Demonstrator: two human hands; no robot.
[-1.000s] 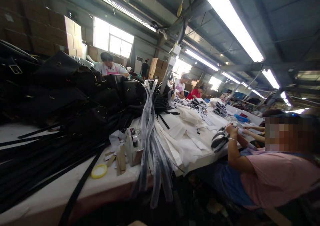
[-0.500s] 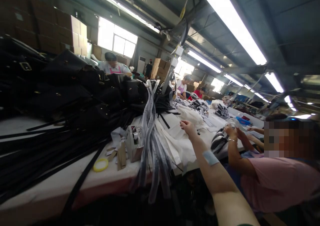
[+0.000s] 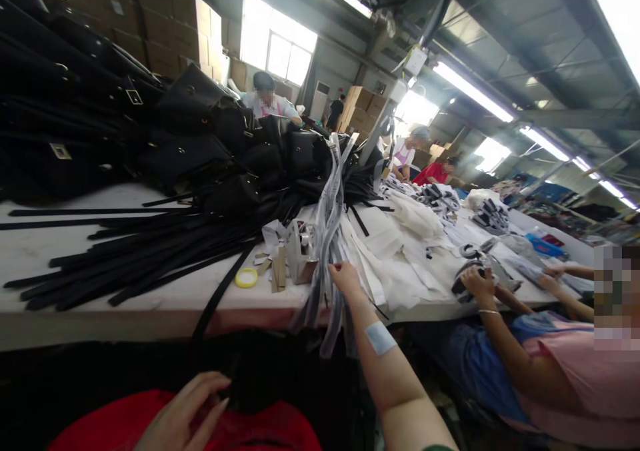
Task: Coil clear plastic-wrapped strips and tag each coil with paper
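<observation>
A bundle of long translucent grey-white strips point(image 3: 327, 201) hangs over the table's front edge. At its right side is my right hand point(image 3: 346, 279), arm stretched out and fingers closed on one of the strips; the fingertips are partly lost against the bundle. My left hand point(image 3: 187, 414) is low in front of me, over red cloth point(image 3: 270, 431), thumb and fingers apart with nothing visible between them. Just left of the strips stands a small whitish metal device point(image 3: 301, 254), possibly a tape dispenser. A yellow tape roll point(image 3: 246, 278) lies near some brown card pieces point(image 3: 279, 269).
Black bags point(image 3: 200, 148) with metal buckles are heaped at left, and black straps point(image 3: 165, 254) spread across the white table point(image 3: 150, 304). White sheets point(image 3: 400, 244) lie right of the strips. A co-worker in pink point(image 3: 565, 384) handles striped pieces at right. Other people work farther back.
My right hand has moved left and down from over the white sheets to the strips. My left hand has come into view at the bottom. The camera view has turned left and down.
</observation>
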